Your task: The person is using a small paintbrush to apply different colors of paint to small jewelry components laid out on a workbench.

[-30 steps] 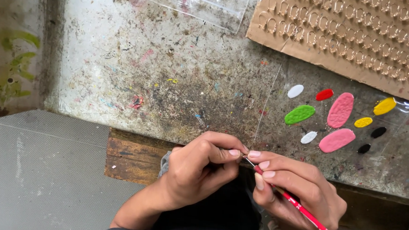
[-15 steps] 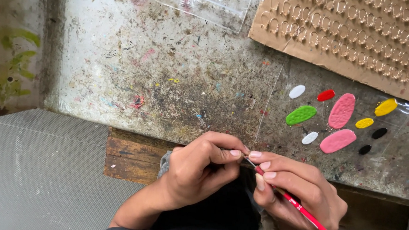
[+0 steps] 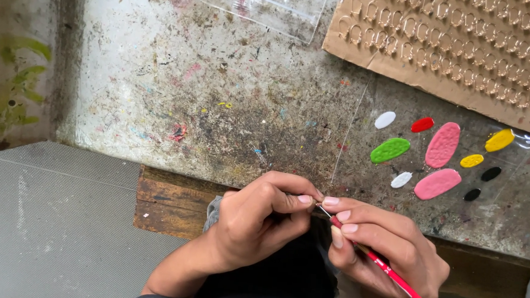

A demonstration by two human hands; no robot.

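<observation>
**A:** What does each of your hands hold?

**B:** My right hand is closed around a thin red-handled brush, gripped like a pen between thumb and fingers. The handle runs down and to the right past my palm; the tip points up and left towards my other hand. My left hand is curled, thumb and forefinger pinched together just at the brush tip. Whatever sits in that pinch is too small and too covered to make out, so I cannot tell what it holds.

**A:** Where are the hands relative to the work surface?

**B:** Both are at the near edge of the stained, paint-flecked table, above a worn wooden ledge. The fingertips of the two hands touch or nearly touch.

**A:** And the surroundings?

**B:** To the right, beyond my right hand, dabs of paint lie on a clear sheet: a green dab, two pink dabs, plus white, red, yellow and black ones. Farther back lies a cardboard sheet carrying rows of small loop-shaped pieces. A clear plastic bag lies at the top edge. A grey floor shows at lower left.
</observation>
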